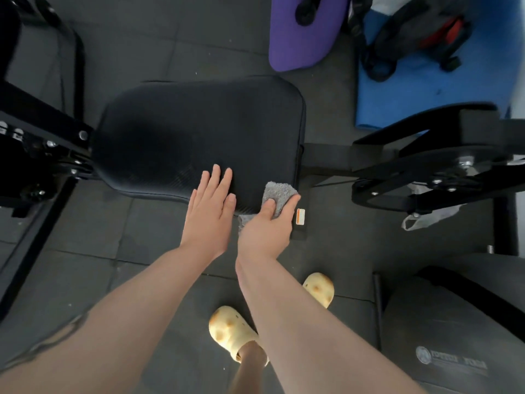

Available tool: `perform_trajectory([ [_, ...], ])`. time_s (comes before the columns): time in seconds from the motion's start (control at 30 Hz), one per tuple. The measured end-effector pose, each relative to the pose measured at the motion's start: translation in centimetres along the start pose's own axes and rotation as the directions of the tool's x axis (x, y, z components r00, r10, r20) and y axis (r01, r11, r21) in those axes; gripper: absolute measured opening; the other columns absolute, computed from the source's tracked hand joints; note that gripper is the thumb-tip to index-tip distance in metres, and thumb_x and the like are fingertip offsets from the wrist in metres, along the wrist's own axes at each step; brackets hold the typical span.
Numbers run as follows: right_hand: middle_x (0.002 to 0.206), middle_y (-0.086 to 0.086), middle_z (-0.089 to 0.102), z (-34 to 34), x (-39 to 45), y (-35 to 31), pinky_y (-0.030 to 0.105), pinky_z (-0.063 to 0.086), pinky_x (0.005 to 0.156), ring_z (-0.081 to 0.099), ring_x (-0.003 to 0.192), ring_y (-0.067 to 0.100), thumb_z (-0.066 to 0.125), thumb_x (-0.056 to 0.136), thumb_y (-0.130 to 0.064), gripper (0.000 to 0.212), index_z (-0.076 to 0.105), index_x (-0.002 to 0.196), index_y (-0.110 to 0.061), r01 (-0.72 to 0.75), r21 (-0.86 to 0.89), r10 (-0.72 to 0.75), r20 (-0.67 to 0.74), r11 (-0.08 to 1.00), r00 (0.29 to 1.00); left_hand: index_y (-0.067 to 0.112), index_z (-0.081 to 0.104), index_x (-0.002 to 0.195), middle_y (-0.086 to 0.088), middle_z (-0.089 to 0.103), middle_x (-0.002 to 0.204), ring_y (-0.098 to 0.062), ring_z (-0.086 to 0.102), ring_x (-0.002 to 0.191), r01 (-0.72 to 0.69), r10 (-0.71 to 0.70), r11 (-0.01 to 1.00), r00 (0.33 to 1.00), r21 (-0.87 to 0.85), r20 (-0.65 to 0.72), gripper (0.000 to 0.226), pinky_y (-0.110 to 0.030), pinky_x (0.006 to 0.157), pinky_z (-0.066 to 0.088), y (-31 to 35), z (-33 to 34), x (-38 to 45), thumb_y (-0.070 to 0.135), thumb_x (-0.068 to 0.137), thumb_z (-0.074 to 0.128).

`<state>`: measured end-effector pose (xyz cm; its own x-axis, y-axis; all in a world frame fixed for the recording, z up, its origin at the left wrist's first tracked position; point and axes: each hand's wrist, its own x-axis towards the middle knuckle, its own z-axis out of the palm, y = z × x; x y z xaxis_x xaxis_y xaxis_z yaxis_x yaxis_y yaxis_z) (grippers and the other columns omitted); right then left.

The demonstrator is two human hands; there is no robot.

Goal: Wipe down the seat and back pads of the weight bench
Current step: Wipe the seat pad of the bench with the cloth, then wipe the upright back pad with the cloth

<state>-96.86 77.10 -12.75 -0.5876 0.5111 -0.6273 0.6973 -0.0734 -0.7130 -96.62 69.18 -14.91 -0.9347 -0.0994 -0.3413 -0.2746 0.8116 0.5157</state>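
The black seat pad of the weight bench fills the middle of the view, bolted to a black frame on its left. My left hand lies flat on the pad's near edge, fingers spread, holding nothing. Just to its right, my right hand grips a grey cloth and presses it against the pad's near right corner. The back pad is not clearly visible.
Black bench frame with bolts extends to the right, and more frame stands at left. A purple mat and a blue mat with a black bag lie beyond. A grey weight plate sits at lower right. My feet in yellow clogs stand on dark floor tiles.
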Motion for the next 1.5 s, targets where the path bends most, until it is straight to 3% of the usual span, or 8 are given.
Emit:
perform_trajectory([
  [0.13,0.137,0.002,0.053,-2.3,-0.1,-1.9,0.029,0.037,0.099,0.052,0.121,0.023,0.043,0.1,-0.028,0.049,0.031,0.148,-0.03,-0.034,-0.059,0.038,0.079,0.998,0.996,0.024,0.014,0.151,0.004,0.005,0.16,-0.013,0.001,0.148,0.06,-0.063,0.998,0.99,0.034,0.127,0.049,-0.036,0.119,0.003,0.7,-1.9,-0.5,0.031,0.103,0.021],
  [0.27,0.129,-0.004,0.059,-5.4,-1.6,-4.2,0.02,0.039,0.094,0.055,0.117,0.017,0.05,0.098,-0.025,0.042,0.047,0.139,-0.028,0.219,-0.287,-0.148,0.249,0.933,0.957,0.021,0.025,0.149,0.0,0.022,0.158,-0.017,0.014,0.146,0.193,-0.192,0.981,0.979,-0.008,0.076,0.047,-0.034,0.119,0.01,2.4,-4.9,-1.7,0.03,0.103,0.026],
  [0.37,0.137,-0.007,0.054,-7.4,-3.0,-7.1,0.025,0.04,0.102,0.05,0.125,0.014,0.054,0.096,-0.024,0.044,0.048,0.139,-0.027,0.448,-0.347,-0.312,0.383,0.824,0.87,0.02,0.035,0.145,0.0,0.03,0.155,-0.016,0.023,0.144,0.254,-0.257,0.964,0.966,-0.077,-0.021,0.044,-0.033,0.117,0.019,4.6,-7.2,-2.8,0.027,0.102,0.03],
  [0.47,0.135,-0.006,0.056,-8.5,-3.8,-9.9,0.013,0.03,0.093,0.049,0.123,0.012,0.058,0.094,-0.02,0.045,0.049,0.138,-0.022,0.654,-0.374,-0.449,0.502,0.657,0.739,0.021,0.038,0.143,0.001,0.032,0.154,-0.016,0.027,0.142,0.259,-0.265,0.962,0.962,-0.083,-0.07,0.043,-0.035,0.115,0.024,6.2,-9.3,-4.1,0.026,0.101,0.031],
  [0.6,0.132,-0.006,0.055,-10.6,-4.9,-13.6,0.025,0.036,0.092,0.048,0.121,0.016,0.06,0.092,-0.021,0.046,0.049,0.137,-0.021,0.788,-0.41,-0.544,0.571,0.46,0.615,0.019,0.037,0.144,-0.001,0.027,0.156,-0.016,0.025,0.143,0.238,-0.242,0.97,0.959,-0.042,-0.147,0.044,-0.031,0.116,0.02,7.7,-12.3,-5.8,0.025,0.101,0.031],
  [0.77,0.136,-0.009,0.051,-13.2,-6.3,-17.3,0.033,0.04,0.093,0.045,0.122,0.019,0.06,0.092,-0.024,0.048,0.047,0.138,-0.025,0.848,-0.424,-0.583,0.618,0.319,0.528,0.023,0.038,0.144,0.003,0.028,0.156,-0.016,0.025,0.142,0.236,-0.247,0.969,0.927,-0.072,-0.281,0.044,-0.032,0.115,0.022,9.6,-16.6,-7.6,0.028,0.1,0.034],
  [0.97,0.138,-0.007,0.052,-13.9,-7.8,-21.0,0.03,0.038,0.098,0.046,0.123,0.018,0.062,0.091,-0.026,0.049,0.048,0.138,-0.024,0.868,-0.402,-0.596,0.633,0.292,0.494,0.021,0.038,0.144,0.0,0.028,0.156,-0.017,0.026,0.142,0.225,-0.241,0.97,0.893,-0.088,-0.38,0.045,-0.036,0.116,0.022,12.1,-21.5,-9.8,0.026,0.1,0.036],
  [1.5,0.136,-0.007,0.054,-6.0,-16.9,-28.6,0.028,0.038,0.098,0.049,0.121,0.016,0.062,0.091,-0.025,0.048,0.048,0.138,-0.024,0.978,-0.123,-0.709,0.674,0.169,0.207,0.026,0.032,0.146,0.005,0.022,0.157,-0.015,0.02,0.144,0.267,-0.297,0.953,0.744,-0.141,-0.598,0.047,-0.033,0.118,0.02,11.1,-32.1,-14.4,0.03,0.1,0.038],
])
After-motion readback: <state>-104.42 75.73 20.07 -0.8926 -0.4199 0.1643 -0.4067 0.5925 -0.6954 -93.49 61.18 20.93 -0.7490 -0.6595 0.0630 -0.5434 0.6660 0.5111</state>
